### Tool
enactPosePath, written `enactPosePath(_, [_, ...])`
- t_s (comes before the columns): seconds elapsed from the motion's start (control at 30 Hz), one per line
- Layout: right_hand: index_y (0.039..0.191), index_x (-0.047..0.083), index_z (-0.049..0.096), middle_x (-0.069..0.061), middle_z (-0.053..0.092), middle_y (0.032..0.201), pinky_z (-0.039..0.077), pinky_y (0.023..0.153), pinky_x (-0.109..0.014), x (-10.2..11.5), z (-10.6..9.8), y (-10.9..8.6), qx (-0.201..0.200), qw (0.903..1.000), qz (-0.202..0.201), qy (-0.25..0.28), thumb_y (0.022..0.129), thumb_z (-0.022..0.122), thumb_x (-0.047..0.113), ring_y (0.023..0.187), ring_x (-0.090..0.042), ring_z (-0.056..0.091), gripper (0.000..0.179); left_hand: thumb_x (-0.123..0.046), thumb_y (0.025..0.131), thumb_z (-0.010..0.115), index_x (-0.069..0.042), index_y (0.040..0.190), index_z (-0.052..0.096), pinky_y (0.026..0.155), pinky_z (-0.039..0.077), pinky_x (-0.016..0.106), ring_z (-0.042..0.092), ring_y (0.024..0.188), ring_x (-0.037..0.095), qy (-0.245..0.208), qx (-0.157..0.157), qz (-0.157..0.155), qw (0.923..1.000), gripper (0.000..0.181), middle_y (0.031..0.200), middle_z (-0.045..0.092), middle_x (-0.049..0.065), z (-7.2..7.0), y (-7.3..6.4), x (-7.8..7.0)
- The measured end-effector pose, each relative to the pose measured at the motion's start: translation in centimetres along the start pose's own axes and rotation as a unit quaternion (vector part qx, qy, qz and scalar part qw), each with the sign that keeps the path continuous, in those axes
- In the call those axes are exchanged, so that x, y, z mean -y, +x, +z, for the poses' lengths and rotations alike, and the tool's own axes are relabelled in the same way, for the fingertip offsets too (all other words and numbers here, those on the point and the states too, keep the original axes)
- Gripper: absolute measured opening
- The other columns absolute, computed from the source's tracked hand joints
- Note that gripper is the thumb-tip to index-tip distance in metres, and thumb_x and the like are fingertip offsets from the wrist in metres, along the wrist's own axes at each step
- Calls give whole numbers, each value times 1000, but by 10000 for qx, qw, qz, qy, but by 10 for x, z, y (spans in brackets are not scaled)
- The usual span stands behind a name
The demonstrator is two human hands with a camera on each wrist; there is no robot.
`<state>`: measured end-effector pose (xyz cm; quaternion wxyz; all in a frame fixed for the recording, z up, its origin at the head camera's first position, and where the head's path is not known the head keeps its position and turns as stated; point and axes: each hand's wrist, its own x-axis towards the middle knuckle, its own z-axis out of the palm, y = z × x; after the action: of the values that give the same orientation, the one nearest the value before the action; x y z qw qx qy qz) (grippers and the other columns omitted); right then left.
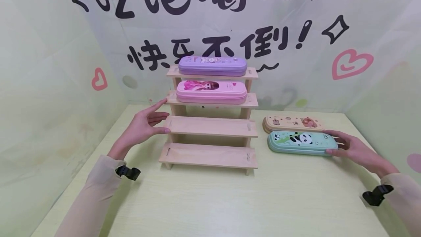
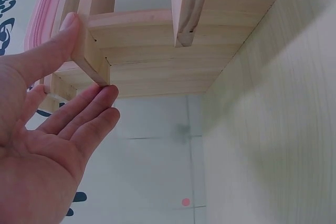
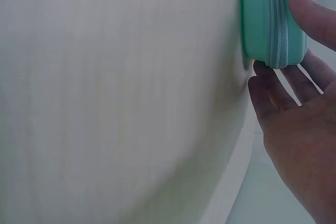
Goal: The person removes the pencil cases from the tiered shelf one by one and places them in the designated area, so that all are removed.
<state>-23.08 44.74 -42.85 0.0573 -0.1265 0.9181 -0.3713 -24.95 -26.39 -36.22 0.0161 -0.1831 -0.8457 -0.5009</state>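
In the head view, a stepped wooden display shelf (image 1: 210, 125) stands in the middle of the table. My left hand (image 1: 143, 125) is at its left side. In the left wrist view, the thumb lies on one side of a board's end (image 2: 93, 59) and the fingertips on the other, pinching it. A mint-green pencil case (image 1: 302, 142) with pandas lies right of the shelf. My right hand (image 1: 353, 149) holds its right end, thumb at the front. In the right wrist view, the thumb is beside the zip (image 3: 275, 19) and the fingers bend round the end.
A purple pencil case (image 1: 212, 66) lies on the top tier and a pink one (image 1: 211, 91) on the tier below. A beige pencil case (image 1: 292, 123) lies directly behind the green one. A printed cloth wall (image 1: 230, 25) stands behind the table (image 1: 213, 200).
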Motion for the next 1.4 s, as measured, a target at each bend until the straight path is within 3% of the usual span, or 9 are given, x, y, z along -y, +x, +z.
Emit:
enactPosePath(0.23, [161, 0, 36, -23, 47, 145, 51, 82, -13, -3, -1, 2, 26, 10000, 68, -11, 99, 77, 19, 106, 13, 51, 77, -9, 83, 92, -35, 164, 39, 113, 48, 45, 62, 131, 32, -40, 8, -3, 10000, 101, 141, 63, 20, 0, 1, 1])
enactPosePath(0.87, [160, 0, 36, -20, 43, 149, 49, 82, -10, 4, -4, -2, -156, 9996, 184, -155, 96, 80, 23, 108, 11, 46, 81, -8, 83, 92, -35, 164, 39, 110, 51, 32, 62, 131, 31, -12, 5, 33, 10000, 101, 140, 65, 19, 0, -1, 0])
enactPosePath(1.0, [158, 4, 42, -12, 44, 148, 45, 81, -9, 15, -6, -6, -454, 9982, 41, -378, 93, 83, 22, 114, -6, 47, 79, -7, 83, 92, -35, 164, 39, 110, 50, 33, 62, 131, 31, -41, 2, 30, 10000, 101, 140, 64, 20, 1, -1, -1])
enactPosePath(1.13, [155, 3, 46, 3, 46, 142, 39, 82, -4, 36, -6, -7, -706, 9958, -233, -543, 90, 86, 18, 117, -7, 44, 78, -7, 83, 92, -35, 164, 39, 109, 51, 29, 62, 131, 31, -51, 10, 26, 10000, 101, 140, 64, 20, 0, -1, -2])
enactPosePath(1.4, [155, 4, 47, -16, 49, 146, 33, 85, 4, 102, 1, 3, -761, 9937, -610, -561, 91, 86, 17, 117, 4, 41, 76, -7, 84, 91, -35, 164, 39, 109, 51, 29, 62, 131, 31, -55, 16, 23, 10000, 100, 140, 64, 19, -1, -3, -2])
